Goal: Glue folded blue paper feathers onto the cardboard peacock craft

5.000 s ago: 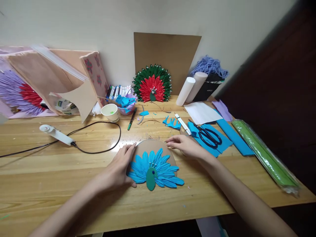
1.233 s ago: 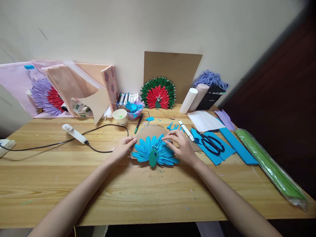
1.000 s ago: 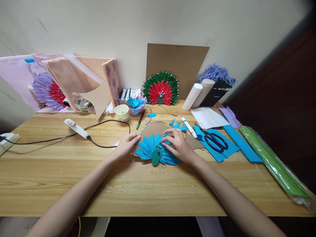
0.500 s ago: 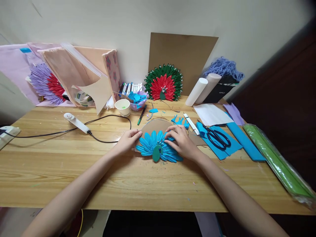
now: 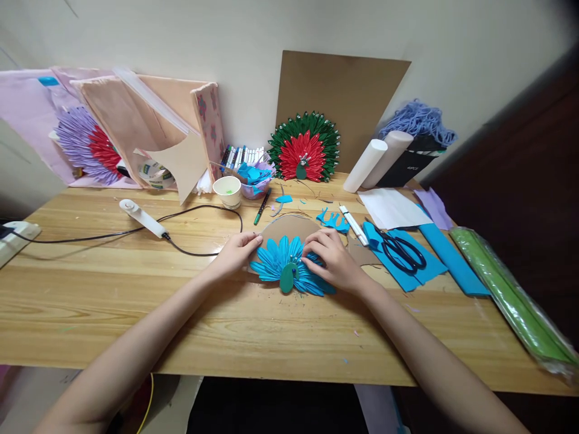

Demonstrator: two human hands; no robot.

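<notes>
desk [image 5: 113, 289]: left hand [image 5: 237, 253], right hand [image 5: 332, 260] on peacock [image 5: 277, 264]; box [image 5: 402, 172] print illegible

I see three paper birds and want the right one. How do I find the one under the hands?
Look at the middle of the wooden table, between the left hand and the right hand. There the blue peacock lies flat on a brown card half-circle. The red-and-green peacock and the purple-and-red fan lean by the wall; only this one is blue.
</notes>
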